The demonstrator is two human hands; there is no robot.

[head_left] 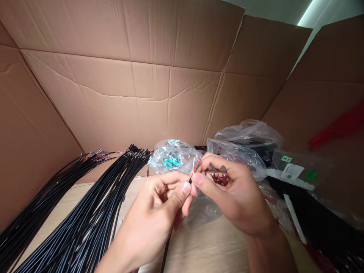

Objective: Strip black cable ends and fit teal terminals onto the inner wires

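- Corrugated cardboard panels [119,94] stand behind & on both sides of your work area, w/ a wood-look tabletop [207,246] below.
- 2 long bundles of black cables lie fanned out on your L: outer bundle [48,193], inner bundle [91,216]. Outer bundle's far ends show colored tips.
- Clear plastic bags [247,136] are heaped on your R, beside a black sheet [318,204]. Red piece [338,127] lies against the cardboard, far R.
- Clear bag of teal parts [172,157] sits just behind your hands.
- L hand [155,212]: clenched, grasping the cable btw thumb & curled fingers.
- R hand [230,193]: grasping the same cable near its tip, thumb pressed on it, fingers curled.
- Single black cable [188,182]: held up btw both hands, above the tabletop, its length dropping below your L hand.
- Thin wires [196,165] in white, red & green poke out of its end, btw your hands.
- Small red parts [219,179] show just behind your R fingers; can't tell if held or bagged.
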